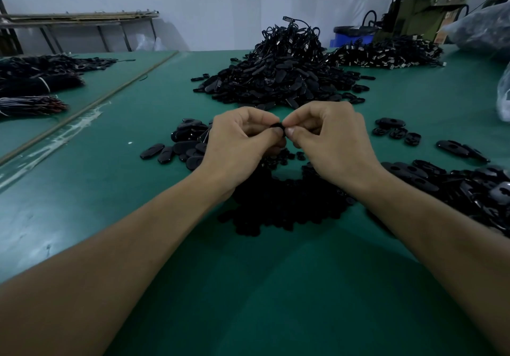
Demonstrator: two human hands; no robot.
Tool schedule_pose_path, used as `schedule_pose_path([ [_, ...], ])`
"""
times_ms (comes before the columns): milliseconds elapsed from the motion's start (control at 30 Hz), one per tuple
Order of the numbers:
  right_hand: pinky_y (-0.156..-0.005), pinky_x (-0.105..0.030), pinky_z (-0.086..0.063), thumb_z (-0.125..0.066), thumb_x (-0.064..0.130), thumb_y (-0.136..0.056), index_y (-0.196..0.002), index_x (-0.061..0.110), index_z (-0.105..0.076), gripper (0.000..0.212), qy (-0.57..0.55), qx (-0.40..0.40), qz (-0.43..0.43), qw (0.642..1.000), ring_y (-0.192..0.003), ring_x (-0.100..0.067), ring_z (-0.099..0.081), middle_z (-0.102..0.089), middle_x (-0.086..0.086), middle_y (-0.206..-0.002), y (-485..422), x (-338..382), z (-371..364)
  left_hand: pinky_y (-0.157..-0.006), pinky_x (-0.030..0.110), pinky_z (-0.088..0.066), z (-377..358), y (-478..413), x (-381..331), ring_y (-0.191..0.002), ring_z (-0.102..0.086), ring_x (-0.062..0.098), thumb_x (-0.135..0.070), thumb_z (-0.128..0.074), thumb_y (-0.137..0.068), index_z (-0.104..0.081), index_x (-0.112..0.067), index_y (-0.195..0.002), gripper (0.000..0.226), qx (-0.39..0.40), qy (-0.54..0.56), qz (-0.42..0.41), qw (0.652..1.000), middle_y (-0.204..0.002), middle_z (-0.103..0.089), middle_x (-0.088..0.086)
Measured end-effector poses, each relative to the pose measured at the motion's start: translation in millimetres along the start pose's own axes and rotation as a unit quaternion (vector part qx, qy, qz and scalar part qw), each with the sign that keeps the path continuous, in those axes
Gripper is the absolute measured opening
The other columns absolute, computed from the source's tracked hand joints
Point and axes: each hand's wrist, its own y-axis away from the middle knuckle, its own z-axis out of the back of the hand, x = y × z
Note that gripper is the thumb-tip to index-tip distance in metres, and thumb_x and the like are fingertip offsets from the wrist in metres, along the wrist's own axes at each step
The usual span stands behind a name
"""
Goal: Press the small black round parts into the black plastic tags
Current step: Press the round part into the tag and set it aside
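Black plastic tag [276,127] is pinched between the curled fingertips of the left hand [240,141] and the right hand [329,137], which hide most of it, above the green table [248,286]. Directly below the tag lies a dark pile of small round parts [278,206], its edges covered by the wrists. Left of the tag sits a scatter of oval tags [179,148], right of it a wider spread of tags [469,187], and behind it a tall heap of tags [278,79]. Farther behind stand a blue bin [350,36], a green machine [422,13] and a pale wall [220,2].

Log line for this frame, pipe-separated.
left hand: pinches black piece | right hand: pinches same piece | height: above green table | small-parts pile: under hands
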Motion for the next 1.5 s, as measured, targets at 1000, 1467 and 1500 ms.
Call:
schedule_pose_path([
  [1000, -0.07, 0.005, -0.042, -0.063, 0.002, -0.091, -0.107, 0.016, -0.077, 0.025, 0.047, 0.024, -0.001, 0.999, -0.079, 0.004, -0.064, -0.07, 0.008, -0.084, 6, 3, -8, -0.078, 0.03, -0.061, 2, 0, 1, -0.072, -0.072, 0.004, -0.014, -0.08, -0.08, -0.071, -0.022, -0.089, 0.014, -0.044, -0.212, -0.061, 0.974, -0.078, -0.075, -0.007],
  [1467, -0.075, -0.001, -0.045, -0.069, 0.014, -0.092, -0.113, 0.024, -0.072, 0.024, 0.032, 0.026, 0.012, 0.999, -0.091, 0.004, -0.063, -0.069, 0.007, -0.101, -1, -5, 0, -0.076, 0.035, -0.061, 5, -2, 0, -0.072, -0.072, 0.013, -0.013, -0.079, -0.085, -0.067, -0.025, -0.088, 0.017, -0.016, -0.196, -0.064, 0.978, -0.08, -0.075, -0.001],
  [1500, -0.078, -0.004, -0.047, -0.07, 0.018, -0.092, -0.115, 0.025, -0.071, 0.025, 0.026, 0.034, 0.001, 0.999, -0.093, 0.002, -0.064, -0.069, 0.008, -0.103, -2, -7, 2, -0.075, 0.033, -0.061, 5, -3, 0, -0.072, -0.073, 0.014, -0.012, -0.079, -0.085, -0.068, -0.024, -0.089, 0.017, -0.01, -0.176, -0.055, 0.983, -0.079, -0.075, 0.0],
])
